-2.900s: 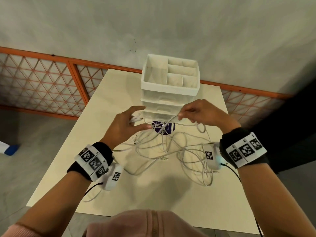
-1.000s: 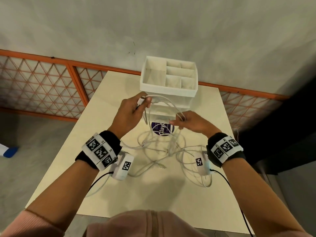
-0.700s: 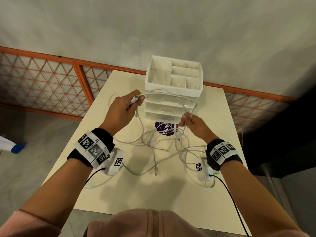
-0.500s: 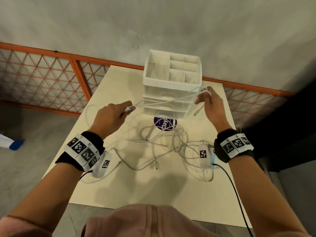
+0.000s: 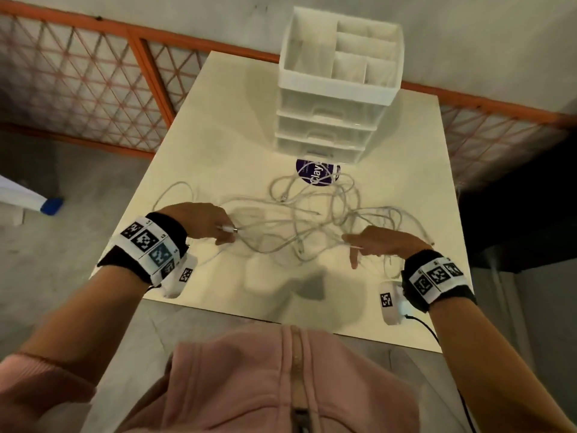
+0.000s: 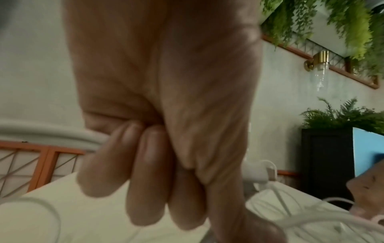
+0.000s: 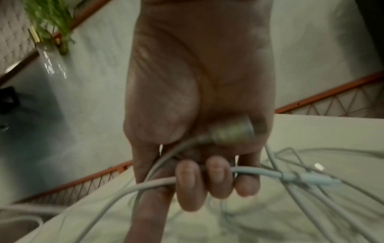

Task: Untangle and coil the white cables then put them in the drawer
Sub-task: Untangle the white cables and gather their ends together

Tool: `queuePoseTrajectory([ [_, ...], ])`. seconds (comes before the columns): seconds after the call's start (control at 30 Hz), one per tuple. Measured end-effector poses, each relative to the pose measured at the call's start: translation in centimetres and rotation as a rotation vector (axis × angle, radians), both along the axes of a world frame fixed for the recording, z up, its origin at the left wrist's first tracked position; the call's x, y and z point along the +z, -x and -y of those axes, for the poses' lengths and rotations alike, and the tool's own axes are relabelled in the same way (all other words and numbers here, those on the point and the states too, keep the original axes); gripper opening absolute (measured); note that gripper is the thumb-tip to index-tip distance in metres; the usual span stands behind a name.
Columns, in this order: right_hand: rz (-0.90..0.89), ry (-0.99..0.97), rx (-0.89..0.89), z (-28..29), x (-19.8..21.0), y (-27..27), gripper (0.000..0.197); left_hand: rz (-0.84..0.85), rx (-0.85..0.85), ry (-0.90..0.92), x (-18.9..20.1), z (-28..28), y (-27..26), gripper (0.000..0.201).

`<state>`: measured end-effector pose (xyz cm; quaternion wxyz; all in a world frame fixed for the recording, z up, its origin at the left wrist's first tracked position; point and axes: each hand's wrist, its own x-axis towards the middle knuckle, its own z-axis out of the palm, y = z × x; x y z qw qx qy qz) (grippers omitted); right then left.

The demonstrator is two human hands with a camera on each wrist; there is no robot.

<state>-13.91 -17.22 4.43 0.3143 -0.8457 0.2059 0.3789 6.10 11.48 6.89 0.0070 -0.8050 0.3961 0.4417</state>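
Note:
A tangle of white cables [image 5: 315, 214] sprawls over the middle of the cream table [image 5: 218, 135], in front of a white drawer unit [image 5: 331, 120] whose drawers are closed. My left hand [image 5: 215, 229] hovers at the near left and pinches a cable end with its plug [image 5: 229, 228] poking out; its fingers [image 6: 145, 180] are curled tight. My right hand [image 5: 368, 245] at the near right grips white cable strands [image 7: 259, 172] under curled fingers, index finger [image 7: 145, 213] pointing down, a plug [image 7: 230, 133] against the palm.
A purple round sticker [image 5: 317, 175] lies on the table just before the drawer unit, partly under cable loops. An orange lattice railing [image 5: 93, 89] runs behind the table. The open organiser tray [image 5: 340, 51] tops the drawers. My pink hoodie [image 5: 290, 385] fills the bottom.
Both hands have come down and toward me from in front of the drawer unit to the table's near half, each still holding cable. The cable stretched high between them now sags into the tangle.

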Motion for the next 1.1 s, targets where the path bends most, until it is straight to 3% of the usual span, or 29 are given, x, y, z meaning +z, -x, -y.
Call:
queuePoseTrajectory([
  [0.1,-0.027,0.008,0.016,-0.3,-1.9,0.4,0.049,-0.001,-0.094,-0.077,-0.9,0.1,1.1,0.036],
  [0.2,0.101,0.140,-0.004,-0.4,-3.4,-0.3,0.014,0.048,-0.093,-0.114,-1.7,0.7,1.8,0.033],
  [0.3,0.386,0.225,-0.061,-1.4,-4.0,-1.8,0.023,0.059,-0.125,-0.135,-1.9,1.4,2.6,0.029],
  [0.4,0.574,0.141,0.027,-3.1,-4.7,-3.6,0.028,0.066,-0.157,-0.160,-1.8,1.5,3.0,0.023],
  [0.5,0.502,0.103,0.182,-4.4,-5.6,-4.6,0.035,0.067,-0.165,-0.153,-1.9,1.4,2.9,0.017],
  [0.67,0.525,0.174,0.244,-4.1,-5.5,-5.8,0.009,0.048,-0.156,-0.128,-1.5,1.3,2.1,0.014],
  [0.8,0.488,0.220,0.411,-3.6,-5.4,-6.0,0.029,0.032,-0.175,-0.127,-1.3,1.8,2.0,0.019],
  [0.9,0.497,0.247,0.462,-3.8,-5.8,-5.8,0.021,0.016,-0.188,-0.125,-1.4,2.3,2.0,0.019],
  [0.97,0.509,0.234,0.423,-3.4,-5.9,-6.0,0.013,0.013,-0.167,-0.111,-1.5,2.5,1.9,0.017],
  [1.1,0.666,0.022,0.084,-1.8,-4.1,-7.1,0.010,-0.052,-0.121,-0.015,-1.6,2.9,0.9,0.023],
])
